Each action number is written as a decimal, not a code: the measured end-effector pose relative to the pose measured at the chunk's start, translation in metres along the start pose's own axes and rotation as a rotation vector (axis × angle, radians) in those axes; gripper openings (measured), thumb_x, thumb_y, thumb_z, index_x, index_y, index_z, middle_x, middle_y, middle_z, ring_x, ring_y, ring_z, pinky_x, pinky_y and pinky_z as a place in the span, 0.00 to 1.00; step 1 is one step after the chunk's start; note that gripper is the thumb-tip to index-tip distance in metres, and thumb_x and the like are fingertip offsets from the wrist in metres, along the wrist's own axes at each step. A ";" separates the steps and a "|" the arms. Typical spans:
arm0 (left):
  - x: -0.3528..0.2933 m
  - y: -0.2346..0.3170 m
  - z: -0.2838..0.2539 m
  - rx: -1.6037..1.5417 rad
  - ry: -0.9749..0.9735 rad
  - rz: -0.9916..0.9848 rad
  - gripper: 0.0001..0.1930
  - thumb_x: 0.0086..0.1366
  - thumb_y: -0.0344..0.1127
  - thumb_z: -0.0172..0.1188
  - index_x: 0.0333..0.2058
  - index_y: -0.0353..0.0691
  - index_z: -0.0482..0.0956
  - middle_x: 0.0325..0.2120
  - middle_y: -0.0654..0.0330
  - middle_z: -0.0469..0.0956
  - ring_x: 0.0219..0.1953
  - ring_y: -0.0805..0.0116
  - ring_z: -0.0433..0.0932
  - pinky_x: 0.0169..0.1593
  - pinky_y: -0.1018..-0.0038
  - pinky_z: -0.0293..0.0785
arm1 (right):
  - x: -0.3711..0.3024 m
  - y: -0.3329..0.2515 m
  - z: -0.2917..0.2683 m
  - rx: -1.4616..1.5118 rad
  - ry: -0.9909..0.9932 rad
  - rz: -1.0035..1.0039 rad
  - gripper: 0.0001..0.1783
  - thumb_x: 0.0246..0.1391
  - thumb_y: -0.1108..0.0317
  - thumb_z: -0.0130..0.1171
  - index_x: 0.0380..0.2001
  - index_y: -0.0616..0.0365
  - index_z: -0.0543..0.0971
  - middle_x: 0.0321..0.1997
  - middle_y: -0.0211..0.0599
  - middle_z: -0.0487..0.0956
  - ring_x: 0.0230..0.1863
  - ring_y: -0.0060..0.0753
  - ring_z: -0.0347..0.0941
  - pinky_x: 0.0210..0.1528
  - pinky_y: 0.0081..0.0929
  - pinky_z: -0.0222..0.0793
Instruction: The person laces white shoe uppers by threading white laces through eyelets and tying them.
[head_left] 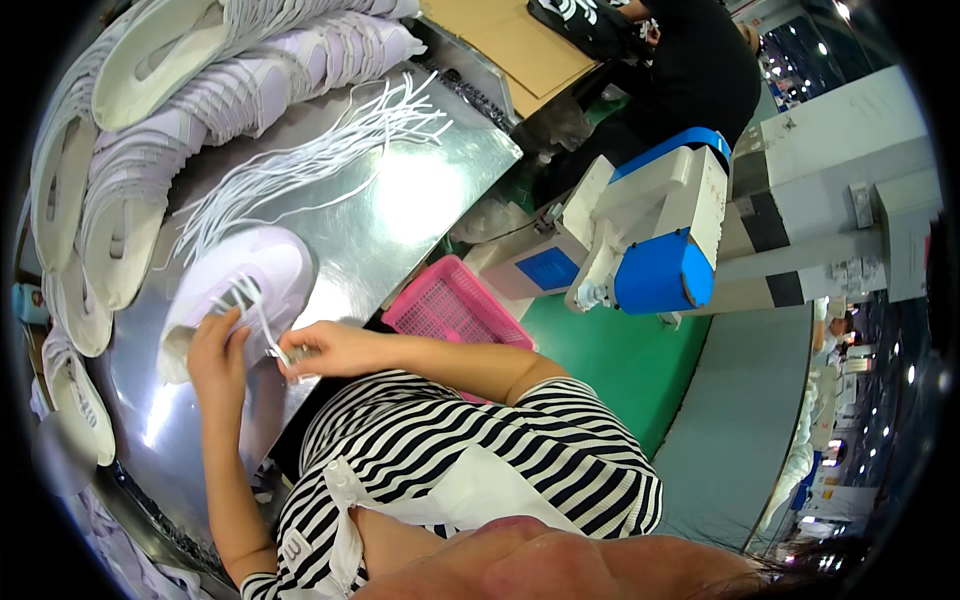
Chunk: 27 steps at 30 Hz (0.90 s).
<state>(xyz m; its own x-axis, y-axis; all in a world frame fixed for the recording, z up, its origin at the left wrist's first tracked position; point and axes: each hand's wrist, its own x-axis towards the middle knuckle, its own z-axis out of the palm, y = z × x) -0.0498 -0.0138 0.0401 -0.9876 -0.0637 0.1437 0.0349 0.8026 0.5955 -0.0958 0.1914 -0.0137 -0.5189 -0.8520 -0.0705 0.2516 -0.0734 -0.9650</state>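
Note:
A pale lilac-white shoe upper (268, 262) lies on the metal table in front of me, its toe pointing away and its heel opening toward me. A white shoelace (262, 318) passes through eyelets on its front and runs to my right. My left hand (217, 358) is closed on the upper at its eyelet edge, fingertips beside the lace. Just right of the upper, my right hand (325, 350) pinches the lace's free stretch between thumb and fingers. Beyond the toe lies a loose bundle of white shoelaces (310, 155).
Rows of nested shoe uppers (250, 90) fill the left and far side of the metal table (400, 235). At right are a pink plastic basket (455, 300) and a white machine with blue covers (655, 270). A person in black (700, 80) is near cardboard (510, 45) and a black shoe (580, 25).

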 end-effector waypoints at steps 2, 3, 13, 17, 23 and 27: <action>-0.003 -0.025 0.020 -0.066 -0.035 -0.043 0.12 0.60 0.27 0.62 0.42 0.30 0.80 0.34 0.50 0.80 0.37 0.56 0.80 0.43 0.67 0.74 | 0.020 -0.001 -0.005 -0.121 0.150 -0.124 0.08 0.59 0.68 0.62 0.39 0.60 0.78 0.32 0.27 0.77 0.36 0.15 0.69 0.41 0.19 0.67; -0.005 -0.041 0.026 -0.144 -0.006 -0.060 0.12 0.60 0.28 0.62 0.42 0.29 0.80 0.35 0.50 0.80 0.38 0.56 0.81 0.43 0.67 0.75 | 0.030 -0.007 -0.009 -0.274 0.225 -0.102 0.08 0.59 0.69 0.62 0.38 0.61 0.77 0.32 0.26 0.76 0.36 0.14 0.67 0.40 0.19 0.67; 0.004 -0.039 0.021 -0.200 -0.093 -0.174 0.15 0.59 0.39 0.63 0.42 0.37 0.83 0.38 0.50 0.83 0.40 0.56 0.82 0.46 0.66 0.75 | 0.058 0.006 -0.023 -0.186 0.451 -0.149 0.09 0.58 0.76 0.62 0.42 0.62 0.79 0.39 0.31 0.81 0.40 0.18 0.76 0.42 0.18 0.71; 0.000 -0.037 0.017 -0.290 -0.118 -0.250 0.17 0.57 0.42 0.64 0.42 0.38 0.83 0.38 0.51 0.83 0.41 0.55 0.81 0.47 0.66 0.75 | 0.059 -0.002 -0.014 -0.136 0.483 -0.175 0.08 0.57 0.77 0.62 0.41 0.62 0.79 0.40 0.31 0.82 0.42 0.18 0.76 0.46 0.17 0.70; 0.001 -0.026 0.017 -0.195 -0.092 -0.262 0.19 0.54 0.47 0.66 0.40 0.40 0.84 0.35 0.53 0.84 0.39 0.54 0.81 0.44 0.66 0.75 | 0.064 -0.004 -0.017 -0.107 0.512 -0.208 0.08 0.58 0.77 0.62 0.42 0.62 0.78 0.40 0.32 0.82 0.42 0.18 0.76 0.46 0.17 0.70; 0.003 -0.021 0.022 -0.113 -0.054 -0.284 0.18 0.53 0.48 0.67 0.36 0.41 0.84 0.31 0.55 0.83 0.34 0.55 0.81 0.39 0.64 0.74 | 0.066 0.000 -0.018 -0.187 0.519 -0.255 0.09 0.57 0.74 0.64 0.41 0.63 0.78 0.37 0.32 0.83 0.36 0.14 0.74 0.38 0.17 0.71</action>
<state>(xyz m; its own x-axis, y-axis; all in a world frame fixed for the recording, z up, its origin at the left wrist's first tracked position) -0.0564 -0.0183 0.0107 -0.9668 -0.2420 -0.0815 -0.2299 0.6861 0.6902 -0.1444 0.1440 -0.0233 -0.8862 -0.4523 0.1001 -0.0565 -0.1090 -0.9924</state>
